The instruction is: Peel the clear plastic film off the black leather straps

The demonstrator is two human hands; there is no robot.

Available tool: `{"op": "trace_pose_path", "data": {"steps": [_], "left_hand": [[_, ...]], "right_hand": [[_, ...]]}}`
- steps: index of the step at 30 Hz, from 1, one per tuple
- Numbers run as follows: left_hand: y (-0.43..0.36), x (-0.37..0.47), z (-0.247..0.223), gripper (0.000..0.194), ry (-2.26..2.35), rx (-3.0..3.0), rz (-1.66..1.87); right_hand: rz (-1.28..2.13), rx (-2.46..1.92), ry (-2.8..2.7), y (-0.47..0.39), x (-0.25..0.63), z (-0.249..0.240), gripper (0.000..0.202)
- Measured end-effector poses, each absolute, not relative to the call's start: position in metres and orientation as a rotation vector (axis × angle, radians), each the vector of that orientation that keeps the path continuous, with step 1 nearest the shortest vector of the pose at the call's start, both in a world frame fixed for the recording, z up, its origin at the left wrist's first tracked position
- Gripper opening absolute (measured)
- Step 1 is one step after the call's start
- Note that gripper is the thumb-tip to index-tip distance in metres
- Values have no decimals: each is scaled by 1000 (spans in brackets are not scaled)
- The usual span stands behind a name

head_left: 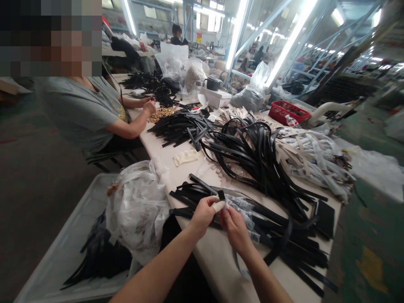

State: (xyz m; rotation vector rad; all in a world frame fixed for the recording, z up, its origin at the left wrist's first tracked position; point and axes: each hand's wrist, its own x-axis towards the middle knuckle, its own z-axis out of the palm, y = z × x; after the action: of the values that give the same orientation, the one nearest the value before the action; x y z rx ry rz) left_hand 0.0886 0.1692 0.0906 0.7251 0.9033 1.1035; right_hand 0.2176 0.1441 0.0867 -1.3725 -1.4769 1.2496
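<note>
Both my hands meet over the near part of the table, pinching a black strap (221,195) whose short end sticks up between them. My left hand (205,212) has a pale covering on its thumb and is closed on the strap near that end. Just below, my right hand (234,223) grips with bent fingers; pale wrapping shows at the fingertips. Under and around my hands lie several black straps (284,248), some in clear plastic wrap (249,210). A strip hangs beneath my right hand toward the table edge.
A large pile of black straps (252,155) lies ahead, with white-wrapped straps (318,147) beyond. A red basket (288,112) stands at the back. At left, a co-worker (85,113) sits handling small parts. A plastic bin (59,248) and white bag (139,206) stand beside the table.
</note>
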Motion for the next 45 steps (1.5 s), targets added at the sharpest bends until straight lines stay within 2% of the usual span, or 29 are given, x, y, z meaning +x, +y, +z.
{"op": "trace_pose_path", "data": {"steps": [12, 19, 21, 29, 34, 38, 42, 45], "left_hand": [[219, 58, 117, 27, 1028, 707, 1392], [208, 75, 126, 27, 993, 979, 1204], [213, 74, 127, 27, 1019, 958, 1254], [256, 49, 117, 27, 1108, 636, 1589], [280, 34, 93, 32, 1257, 557, 1659], [294, 19, 66, 31, 1394, 520, 1643], [301, 12, 46, 22, 1484, 563, 1587], [299, 11, 45, 18, 1606, 681, 1536]], "right_hand": [[1514, -1326, -1432, 147, 232, 89, 38], [1427, -1191, -1515, 187, 228, 125, 34], [1417, -1195, -1586, 191, 224, 130, 37], [1491, -1236, -1715, 176, 240, 109, 34], [1454, -1327, -1824, 170, 274, 125, 32], [1186, -1545, -2098, 144, 339, 134, 58], [673, -1737, -2291, 116, 402, 108, 40], [472, -1749, -2360, 109, 424, 88, 26]]}}
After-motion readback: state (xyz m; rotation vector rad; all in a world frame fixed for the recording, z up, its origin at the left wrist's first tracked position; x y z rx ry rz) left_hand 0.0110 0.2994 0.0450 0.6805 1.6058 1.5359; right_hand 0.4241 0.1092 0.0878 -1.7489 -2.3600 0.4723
